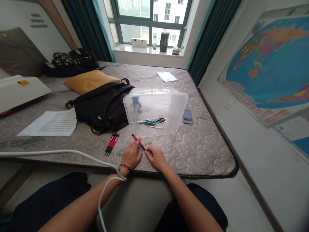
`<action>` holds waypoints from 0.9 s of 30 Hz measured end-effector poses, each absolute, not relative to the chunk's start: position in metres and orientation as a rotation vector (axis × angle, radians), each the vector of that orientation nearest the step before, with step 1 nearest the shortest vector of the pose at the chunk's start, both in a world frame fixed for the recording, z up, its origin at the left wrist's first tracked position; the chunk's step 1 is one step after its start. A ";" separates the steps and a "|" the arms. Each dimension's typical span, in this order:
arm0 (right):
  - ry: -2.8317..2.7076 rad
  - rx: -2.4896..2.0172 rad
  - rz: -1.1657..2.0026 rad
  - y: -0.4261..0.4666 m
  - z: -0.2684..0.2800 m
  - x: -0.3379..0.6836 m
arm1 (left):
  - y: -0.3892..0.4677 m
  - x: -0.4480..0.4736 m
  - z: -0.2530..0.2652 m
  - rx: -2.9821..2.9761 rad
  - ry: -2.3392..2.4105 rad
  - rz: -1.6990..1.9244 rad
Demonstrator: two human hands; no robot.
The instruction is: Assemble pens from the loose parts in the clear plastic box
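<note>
A red-and-black pen point(135, 138) slants between my two hands, just in front of the clear plastic box. My left hand point(131, 155), with a red cord on its wrist, has its fingers closed around the pen's middle. At the pen's lower black end, my right hand point(156, 158) pinches with thumb and forefinger. Left of them, several red-and-black pens point(112, 144) lie side by side on the mattress point(193, 151). The clear box point(154, 100) rests on its side, its opening towards me, and several teal, black and white pens point(152, 122) lie inside it.
A black backpack point(103, 104) lies left of the box, near a printed sheet point(49, 122) and a yellow pillow point(89, 80). Right of the box is a small bluish packet point(187, 116). A white cable point(72, 151) crosses in front of my left wrist.
</note>
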State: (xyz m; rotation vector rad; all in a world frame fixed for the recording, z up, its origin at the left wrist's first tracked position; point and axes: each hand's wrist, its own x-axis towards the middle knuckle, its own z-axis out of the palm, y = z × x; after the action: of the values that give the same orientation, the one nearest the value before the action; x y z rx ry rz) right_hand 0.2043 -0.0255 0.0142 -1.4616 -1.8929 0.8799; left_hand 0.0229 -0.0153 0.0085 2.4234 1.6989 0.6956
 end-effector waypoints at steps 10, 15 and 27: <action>-1.766 -1.446 0.863 -0.021 0.011 0.213 | -0.017 0.019 0.017 2.343 1.663 0.697; -1.743 -1.713 0.551 0.051 0.028 0.250 | -0.018 0.018 0.020 2.317 1.656 0.700; -2.160 -2.309 0.123 0.187 0.047 0.269 | -0.015 0.014 0.013 2.324 1.657 0.634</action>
State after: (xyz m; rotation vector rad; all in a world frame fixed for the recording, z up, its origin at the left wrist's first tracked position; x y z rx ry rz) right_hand 0.2693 0.1874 0.0470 -2.3090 -2.1604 0.1231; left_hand 0.0143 -0.0151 0.0126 2.3245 1.6568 0.6344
